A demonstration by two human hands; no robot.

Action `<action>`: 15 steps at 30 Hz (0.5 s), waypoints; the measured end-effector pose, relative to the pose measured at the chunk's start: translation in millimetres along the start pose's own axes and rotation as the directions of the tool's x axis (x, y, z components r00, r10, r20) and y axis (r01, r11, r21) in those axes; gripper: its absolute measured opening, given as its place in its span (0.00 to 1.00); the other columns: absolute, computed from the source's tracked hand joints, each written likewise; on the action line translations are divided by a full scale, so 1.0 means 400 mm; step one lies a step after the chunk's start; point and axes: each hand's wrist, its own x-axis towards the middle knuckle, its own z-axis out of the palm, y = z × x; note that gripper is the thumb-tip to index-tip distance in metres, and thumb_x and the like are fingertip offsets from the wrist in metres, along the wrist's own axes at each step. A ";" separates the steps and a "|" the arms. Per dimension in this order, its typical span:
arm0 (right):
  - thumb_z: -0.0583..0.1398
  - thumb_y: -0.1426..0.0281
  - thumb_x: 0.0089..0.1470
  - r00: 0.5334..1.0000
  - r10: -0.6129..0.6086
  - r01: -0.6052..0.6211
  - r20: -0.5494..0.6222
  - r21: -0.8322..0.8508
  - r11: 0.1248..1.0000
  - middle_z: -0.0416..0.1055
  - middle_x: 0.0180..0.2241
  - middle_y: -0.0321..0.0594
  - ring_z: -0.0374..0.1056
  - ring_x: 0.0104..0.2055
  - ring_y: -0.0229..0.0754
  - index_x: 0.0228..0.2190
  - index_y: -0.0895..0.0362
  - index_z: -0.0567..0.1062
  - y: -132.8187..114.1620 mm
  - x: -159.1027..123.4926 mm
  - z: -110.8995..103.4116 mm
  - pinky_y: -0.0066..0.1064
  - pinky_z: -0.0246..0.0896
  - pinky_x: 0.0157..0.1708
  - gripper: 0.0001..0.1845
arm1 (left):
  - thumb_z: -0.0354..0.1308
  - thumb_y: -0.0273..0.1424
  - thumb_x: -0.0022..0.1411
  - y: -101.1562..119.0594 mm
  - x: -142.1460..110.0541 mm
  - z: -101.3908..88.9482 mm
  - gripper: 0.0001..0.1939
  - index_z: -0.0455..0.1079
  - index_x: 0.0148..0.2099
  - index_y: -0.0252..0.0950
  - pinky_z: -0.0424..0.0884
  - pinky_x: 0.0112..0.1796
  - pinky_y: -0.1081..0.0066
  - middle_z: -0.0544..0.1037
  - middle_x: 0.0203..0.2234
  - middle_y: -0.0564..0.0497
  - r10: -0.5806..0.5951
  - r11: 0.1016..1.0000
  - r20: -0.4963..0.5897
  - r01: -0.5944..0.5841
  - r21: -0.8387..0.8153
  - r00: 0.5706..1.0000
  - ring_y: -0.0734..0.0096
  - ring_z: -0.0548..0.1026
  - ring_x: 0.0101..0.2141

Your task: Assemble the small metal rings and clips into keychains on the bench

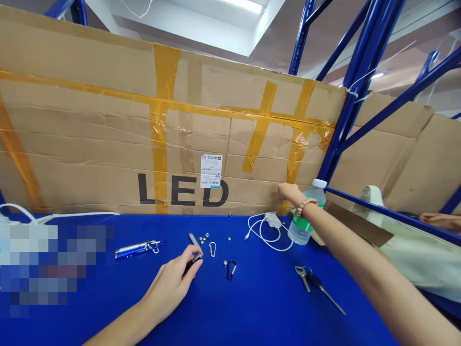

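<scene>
My left hand (173,283) rests on the blue table (252,307) with its fingers pinched round a small silver pen-like light (194,241). Close to it lie several small round button cells (203,238), a silver carabiner (212,249) and a dark carabiner (231,269). My right hand (290,193) is stretched far forward to the cardboard wall, just left of a clear plastic bottle (306,214) with a green label. Its fingers are mostly hidden behind the wrist, which wears a bead bracelet.
A blue pen light with a clip (139,249) lies to the left. A white charger and cable (268,228) sit near the bottle, and keys (313,281) lie at the right. A large "LED" cardboard sheet (108,144) and blue rack posts (355,86) close off the back.
</scene>
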 end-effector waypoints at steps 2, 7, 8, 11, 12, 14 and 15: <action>0.61 0.69 0.43 0.998 0.054 -0.052 0.023 -0.091 0.995 0.68 0.33 0.52 0.64 0.39 0.50 0.28 0.66 0.74 0.012 0.011 -0.062 0.40 0.56 0.39 0.11 | 0.37 0.41 0.65 0.002 -0.001 -0.001 0.13 0.55 0.45 0.42 0.58 0.29 0.75 0.66 0.24 0.57 -0.007 1.000 0.004 0.007 -0.008 1.000 0.71 0.66 0.25; 0.58 0.59 0.48 0.986 0.166 -0.159 0.025 -0.175 0.971 0.65 0.44 0.47 0.59 0.47 0.53 0.37 0.56 0.75 0.103 -0.017 -0.162 0.43 0.50 0.43 0.17 | 0.37 0.41 0.64 0.007 -0.005 -0.003 0.13 0.57 0.45 0.42 0.59 0.30 0.74 0.68 0.26 0.55 -0.005 1.000 -0.004 0.005 -0.007 1.000 0.70 0.67 0.27; 0.55 0.57 0.50 0.986 0.167 -0.165 0.023 -0.096 0.982 0.66 0.44 0.45 0.61 0.45 0.51 0.38 0.54 0.75 0.127 -0.028 -0.172 0.41 0.51 0.40 0.19 | 0.37 0.41 0.64 0.007 -0.006 -0.003 0.14 0.57 0.45 0.41 0.59 0.30 0.74 0.68 0.26 0.55 -0.004 1.000 -0.008 0.004 -0.006 1.000 0.70 0.67 0.27; 0.51 0.56 0.53 0.968 0.241 -0.232 -0.072 0.109 0.967 0.68 0.40 0.45 0.62 0.43 0.49 0.40 0.56 0.74 0.179 -0.065 -0.187 0.34 0.52 0.32 0.22 | 0.37 0.41 0.64 0.005 -0.005 -0.002 0.14 0.57 0.45 0.41 0.59 0.29 0.75 0.68 0.26 0.55 -0.005 1.000 -0.012 0.005 -0.011 1.000 0.70 0.67 0.26; 0.53 0.58 0.51 0.962 0.239 -0.221 -0.134 0.136 0.966 0.69 0.39 0.44 0.62 0.42 0.48 0.39 0.56 0.74 0.181 -0.076 -0.187 0.32 0.51 0.30 0.19 | 0.37 0.41 0.64 0.004 -0.005 -0.002 0.14 0.57 0.45 0.41 0.59 0.29 0.75 0.68 0.26 0.55 -0.006 1.000 -0.013 0.006 -0.014 1.000 0.70 0.67 0.26; 0.55 0.64 0.49 0.932 0.197 -0.165 -0.305 0.128 0.978 0.68 0.39 0.43 0.63 0.40 0.46 0.36 0.55 0.74 0.158 -0.097 -0.176 0.31 0.50 0.29 0.14 | 0.37 0.41 0.64 0.002 -0.004 -0.001 0.14 0.58 0.45 0.41 0.59 0.29 0.75 0.68 0.26 0.55 -0.004 1.000 -0.006 0.004 -0.013 1.000 0.70 0.68 0.26; 0.55 0.65 0.50 0.933 0.108 -0.080 -0.342 0.095 0.992 0.68 0.40 0.41 0.63 0.41 0.45 0.36 0.55 0.74 0.132 -0.104 -0.165 0.30 0.51 0.30 0.13 | 0.37 0.41 0.64 0.001 -0.003 -0.001 0.14 0.58 0.45 0.41 0.59 0.29 0.75 0.68 0.26 0.55 -0.002 1.000 0.000 0.002 -0.010 1.000 0.70 0.68 0.26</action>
